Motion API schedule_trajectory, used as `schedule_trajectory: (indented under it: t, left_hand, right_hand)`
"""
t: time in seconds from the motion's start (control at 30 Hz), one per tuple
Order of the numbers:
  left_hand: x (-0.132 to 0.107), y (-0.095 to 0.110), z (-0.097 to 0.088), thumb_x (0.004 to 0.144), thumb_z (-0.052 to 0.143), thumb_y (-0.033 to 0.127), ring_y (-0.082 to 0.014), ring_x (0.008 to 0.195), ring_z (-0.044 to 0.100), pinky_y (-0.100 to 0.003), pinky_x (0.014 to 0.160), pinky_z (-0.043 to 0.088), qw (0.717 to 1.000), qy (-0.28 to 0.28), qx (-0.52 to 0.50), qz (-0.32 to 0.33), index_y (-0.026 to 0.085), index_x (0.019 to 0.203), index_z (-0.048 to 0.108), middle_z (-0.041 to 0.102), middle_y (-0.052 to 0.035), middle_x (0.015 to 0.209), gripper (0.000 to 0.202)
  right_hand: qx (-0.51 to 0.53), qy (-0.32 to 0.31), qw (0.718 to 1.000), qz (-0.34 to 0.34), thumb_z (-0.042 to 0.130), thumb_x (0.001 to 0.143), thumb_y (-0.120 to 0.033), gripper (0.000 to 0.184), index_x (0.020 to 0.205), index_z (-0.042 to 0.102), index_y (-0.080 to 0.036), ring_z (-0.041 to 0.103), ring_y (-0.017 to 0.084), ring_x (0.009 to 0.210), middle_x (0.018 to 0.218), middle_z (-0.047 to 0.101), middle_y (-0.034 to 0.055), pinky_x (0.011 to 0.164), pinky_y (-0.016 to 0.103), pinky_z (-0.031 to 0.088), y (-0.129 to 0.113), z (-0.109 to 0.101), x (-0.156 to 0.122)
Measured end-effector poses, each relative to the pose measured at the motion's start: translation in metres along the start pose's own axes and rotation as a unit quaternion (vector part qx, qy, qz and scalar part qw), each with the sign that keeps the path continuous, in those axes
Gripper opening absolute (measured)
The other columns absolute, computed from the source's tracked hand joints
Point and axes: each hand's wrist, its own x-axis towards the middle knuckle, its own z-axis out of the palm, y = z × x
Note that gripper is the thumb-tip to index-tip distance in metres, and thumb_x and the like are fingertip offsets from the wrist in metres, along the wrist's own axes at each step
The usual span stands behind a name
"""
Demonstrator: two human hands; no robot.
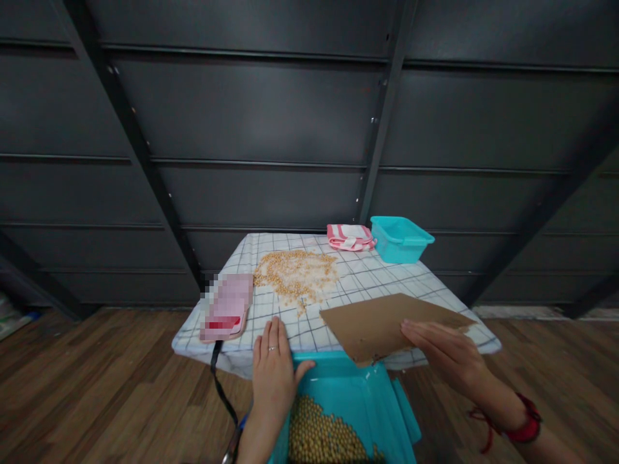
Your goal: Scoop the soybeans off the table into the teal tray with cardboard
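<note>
So the brown, flat cardboard sheet [372, 325] is at the front right of the table, angled, with its near corner sticking out over the rim of a turquoise plastic bin [358, 390]. The person's right hand [447, 357] has it near the right end, fingers fairly straight and laid along the cardboard; the thumb is out of sight, so can't tell exactly how it's pinched. The left hand [272, 370] is well apart from the right one and isn't clamped on anything: fingers flat on the table edge, thumb stretched out over the bin's rim.

The bin sits right up against the front of the table, with a heap of small round golden-tan beads [324, 435] towards its near left side. Further back on the white checked tablecloth [360, 280] there's a loose spread of pale yellow round bits [294, 274] with finer whitish grains mixed in.

Left of that is a pink flat phone-like case [229, 303], partly pixelated, with a black strap [220, 380] hanging just below. At the back right, a folded pink-and-white striped cloth [351, 237] sits just beside a small turquoise plastic basket [401, 251]. Behind it all is a dark panelled wall [261, 116], with brown wood-look flooring [145, 374] below.
</note>
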Motion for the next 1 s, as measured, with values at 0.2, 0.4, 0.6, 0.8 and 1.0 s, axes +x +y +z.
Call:
schedule_trajectory:
  t: [0.2,0.4,0.6,0.8,1.0]
  left_hand:
    - [0.002,0.000,-0.002,0.074,0.017,0.070,-0.0317,0.114,0.046,-0.045,0.093,0.035,1.000,0.013,0.017,0.009,0.000,0.125,0.041,0.053,-0.0225,0.122,0.089]
    - [0.003,-0.001,-0.005,0.076,0.017,0.068,-0.0324,0.112,0.047,-0.045,0.091,0.036,0.999,0.012,0.035,0.022,-0.003,0.119,0.045,0.053,-0.0243,0.120,0.089]
    - [0.002,0.001,-0.005,0.071,0.028,0.072,-0.0339,0.116,0.043,-0.048,0.094,0.034,1.000,-0.019,0.017,-0.007,0.000,0.126,0.040,0.050,-0.0247,0.125,0.091]
    - [0.002,0.000,-0.005,0.072,0.028,0.071,-0.0340,0.116,0.044,-0.049,0.094,0.035,1.000,-0.014,0.007,-0.011,0.000,0.126,0.040,0.050,-0.0248,0.124,0.090]
    - [0.001,-0.001,-0.003,0.072,0.024,0.072,-0.0332,0.115,0.045,-0.048,0.094,0.035,1.000,-0.006,0.006,-0.007,0.001,0.125,0.041,0.050,-0.0241,0.124,0.090]
  right_hand:
    - [0.004,0.006,1.000,-0.017,0.034,0.087,-0.004,0.042,0.125,0.045,-0.017,0.060,0.015,0.099,0.102,0.066,0.0066,0.083,0.028,0.052,-0.001,-0.006,0.001]
    - [-0.030,0.017,0.999,-0.016,0.031,0.088,-0.007,0.037,0.118,0.050,-0.018,0.063,0.014,0.090,0.094,0.068,0.0061,0.075,0.026,0.054,0.005,-0.012,0.012]
    - [-0.037,0.008,0.999,-0.028,0.032,0.088,-0.008,0.034,0.116,0.051,-0.015,0.064,0.014,0.089,0.092,0.069,0.0074,0.074,0.025,0.054,0.005,-0.016,0.015]
    - [-0.018,0.007,0.999,-0.036,0.035,0.088,-0.006,0.039,0.124,0.045,-0.015,0.061,0.016,0.097,0.098,0.067,0.0080,0.079,0.028,0.052,0.003,-0.014,0.001]
    - [-0.039,0.017,0.999,-0.023,0.034,0.088,-0.006,0.034,0.116,0.051,-0.015,0.062,0.014,0.092,0.094,0.068,0.0071,0.077,0.025,0.053,0.005,-0.016,0.009]
